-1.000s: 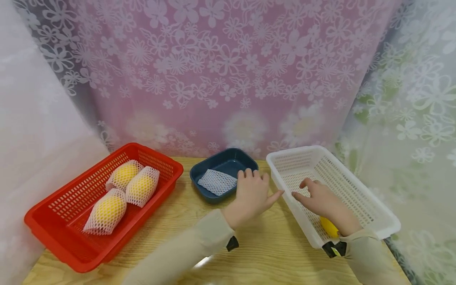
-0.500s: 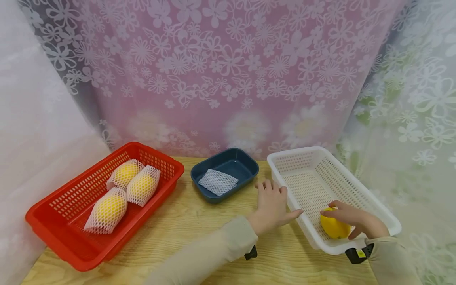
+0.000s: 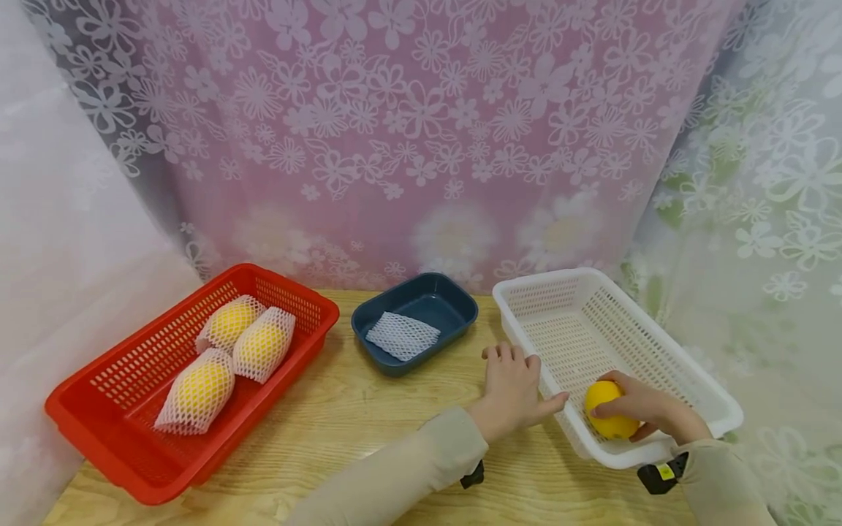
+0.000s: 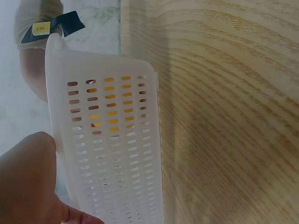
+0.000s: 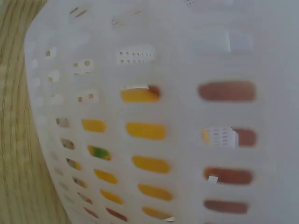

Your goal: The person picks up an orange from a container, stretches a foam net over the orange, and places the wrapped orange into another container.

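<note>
Fruit (image 3: 601, 395) sits in the near end of the white basket (image 3: 579, 340) in the head view, the right hand (image 3: 654, 408) curled round it. The left hand (image 3: 514, 389), fingers loosely spread, is at the basket's left side; a net (image 3: 403, 336) lies in the blue tray (image 3: 434, 310). Left wrist: yellow shows through the basket's slots; whether the left hand touches the rim, I cannot tell. Right wrist: yellow and some green show through slots.

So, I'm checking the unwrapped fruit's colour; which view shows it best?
The head view: it shows the yellow fruit from above in the white basket, only partly covered by the right grip. The left wrist view shows small yellow patches through the basket's holes; the right wrist, larger ones.
</note>
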Available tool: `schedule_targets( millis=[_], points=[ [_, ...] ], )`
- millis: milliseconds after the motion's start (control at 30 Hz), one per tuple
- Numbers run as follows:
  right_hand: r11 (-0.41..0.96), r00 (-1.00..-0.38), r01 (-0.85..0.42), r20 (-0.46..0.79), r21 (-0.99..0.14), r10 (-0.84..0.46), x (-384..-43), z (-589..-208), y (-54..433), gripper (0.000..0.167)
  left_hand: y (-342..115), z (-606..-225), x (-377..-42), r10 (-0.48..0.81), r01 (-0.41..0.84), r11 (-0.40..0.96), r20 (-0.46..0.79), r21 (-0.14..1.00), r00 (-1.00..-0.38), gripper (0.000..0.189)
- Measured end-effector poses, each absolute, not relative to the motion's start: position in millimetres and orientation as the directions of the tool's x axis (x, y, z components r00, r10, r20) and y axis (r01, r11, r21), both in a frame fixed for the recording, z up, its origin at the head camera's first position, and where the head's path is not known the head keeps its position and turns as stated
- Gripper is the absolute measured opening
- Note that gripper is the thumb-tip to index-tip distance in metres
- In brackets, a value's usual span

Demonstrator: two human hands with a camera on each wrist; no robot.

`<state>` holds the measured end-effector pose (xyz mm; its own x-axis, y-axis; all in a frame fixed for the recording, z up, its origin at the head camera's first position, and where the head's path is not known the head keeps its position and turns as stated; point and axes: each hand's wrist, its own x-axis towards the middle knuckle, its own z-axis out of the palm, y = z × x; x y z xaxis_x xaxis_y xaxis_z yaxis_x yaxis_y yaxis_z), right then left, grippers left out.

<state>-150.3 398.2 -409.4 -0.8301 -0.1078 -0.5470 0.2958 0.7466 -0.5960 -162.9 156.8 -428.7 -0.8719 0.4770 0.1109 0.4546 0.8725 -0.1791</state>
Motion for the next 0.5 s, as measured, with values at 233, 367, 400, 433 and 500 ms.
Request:
schedule_targets(
  millis=[233, 367, 400, 433, 500],
  points=[
    [0.746, -0.882, 0.248, -0.463, -0.619, -0.091, -145.2, -406.8, 394.7, 0.068, 157.5, -431.2, -163.3, 0.483, 0.461, 0.872, 0.132, -0.167, -0.866, 0.077],
    [0.747, -0.921, 0.188, -0.378, -0.638, -0.091, -144.6, -399.2, 390.8, 0.069, 157.6, -430.3, -163.8, 0.490, 0.461, 0.868, 0.163, -0.186, -0.856, 0.073],
    [0.751, -0.929, 0.171, -0.359, -0.638, -0.094, -144.2, -395.6, 388.7, 0.070, 157.3, -430.0, -163.8, 0.491, 0.460, 0.867, 0.171, -0.192, -0.854, 0.071],
    [0.756, -0.936, 0.152, -0.339, -0.636, -0.097, -143.8, -392.2, 386.5, 0.070, 157.0, -429.9, -163.9, 0.492, 0.460, 0.866, 0.178, -0.195, -0.852, 0.070],
    [0.766, -0.948, 0.118, -0.302, -0.632, -0.103, -142.9, -385.7, 381.8, 0.071, 155.9, -429.6, -163.5, 0.494, 0.459, 0.866, 0.191, -0.200, -0.848, 0.068]
  ],
)
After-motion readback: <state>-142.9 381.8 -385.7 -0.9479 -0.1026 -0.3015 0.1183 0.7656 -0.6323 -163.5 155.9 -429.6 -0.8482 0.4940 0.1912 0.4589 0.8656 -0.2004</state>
